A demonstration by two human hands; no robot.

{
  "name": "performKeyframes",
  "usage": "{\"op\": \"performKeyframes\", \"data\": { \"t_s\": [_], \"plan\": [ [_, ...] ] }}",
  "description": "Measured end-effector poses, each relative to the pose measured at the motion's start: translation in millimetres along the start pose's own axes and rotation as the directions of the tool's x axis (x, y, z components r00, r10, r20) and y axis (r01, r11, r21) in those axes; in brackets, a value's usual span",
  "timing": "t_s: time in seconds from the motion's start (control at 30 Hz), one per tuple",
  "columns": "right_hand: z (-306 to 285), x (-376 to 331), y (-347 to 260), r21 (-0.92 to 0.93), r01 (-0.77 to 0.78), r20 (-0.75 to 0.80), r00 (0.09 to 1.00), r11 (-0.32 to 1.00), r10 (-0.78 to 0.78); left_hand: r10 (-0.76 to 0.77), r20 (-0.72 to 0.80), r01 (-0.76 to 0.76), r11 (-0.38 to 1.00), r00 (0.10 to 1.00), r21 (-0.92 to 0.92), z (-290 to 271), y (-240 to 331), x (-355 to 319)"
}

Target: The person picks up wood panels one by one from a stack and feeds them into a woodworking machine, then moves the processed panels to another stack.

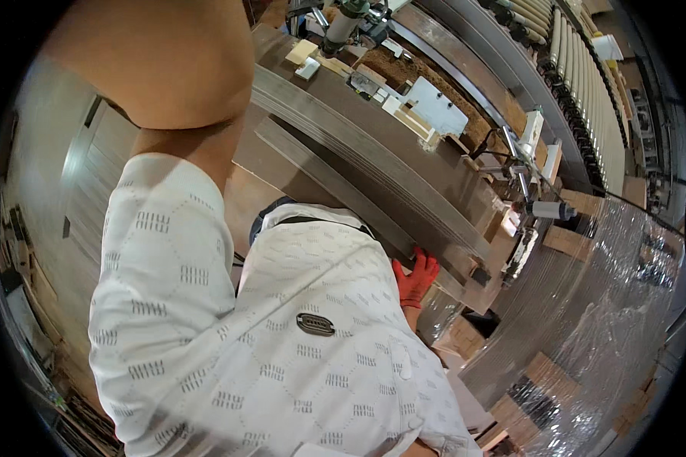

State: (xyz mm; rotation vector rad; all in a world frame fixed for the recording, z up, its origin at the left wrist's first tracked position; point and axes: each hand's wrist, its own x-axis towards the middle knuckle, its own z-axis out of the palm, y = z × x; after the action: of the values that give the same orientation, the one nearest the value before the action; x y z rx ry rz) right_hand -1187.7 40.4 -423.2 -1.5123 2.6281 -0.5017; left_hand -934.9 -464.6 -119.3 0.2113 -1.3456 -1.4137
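My right hand (415, 279), in a red glove, is at the near edge of a long grey-brown plank (335, 179). Its fingers lie over the plank near the right end, the thumb apart from them, and it appears to grip that edge. Just beyond, several similar strips lie in a stack (366, 156), with a dark gap between them and the near plank toward the left. My bare left arm (183, 68) is raised close to the camera and fills the upper left. My left hand is outside the picture.
Behind the stack is a machine bench with a pale plate (434, 107), small wooden blocks (302, 53) and clamp-like fittings. A roller conveyor (587, 99) runs at the upper right. Film-wrapped stacked boards (579, 320) stand to the right. Flat panels (103, 167) are at the left.
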Motion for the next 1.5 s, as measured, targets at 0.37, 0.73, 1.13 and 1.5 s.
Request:
{"op": "performKeyframes", "data": {
  "t_s": [0.37,0.73,1.13,1.5],
  "plan": [
    [5,15,1,-0.099,-0.024,0.026,0.999,0.995,0.027,0.193,-0.086,-0.184,0.978,0.977,0.098,-27,75,-6],
    [-45,14,-13,-0.03,0.176,-0.107,0.978,0.984,-0.178,0.156,0.024,-0.158,0.98,0.987,0.117,15,61,24],
    [-153,90,-23,-0.156,0.178,-0.493,0.838,0.972,-0.233,-0.19,0.871,-0.658,0.588,0.454,0.471,166,-46,-81],
    [-70,103,-34,0.11,-0.329,-0.76,0.581,0.938,0.292,-0.597,0.729,-0.4,0.61,0.334,0.684,138,-239,-84]
  ]
}}
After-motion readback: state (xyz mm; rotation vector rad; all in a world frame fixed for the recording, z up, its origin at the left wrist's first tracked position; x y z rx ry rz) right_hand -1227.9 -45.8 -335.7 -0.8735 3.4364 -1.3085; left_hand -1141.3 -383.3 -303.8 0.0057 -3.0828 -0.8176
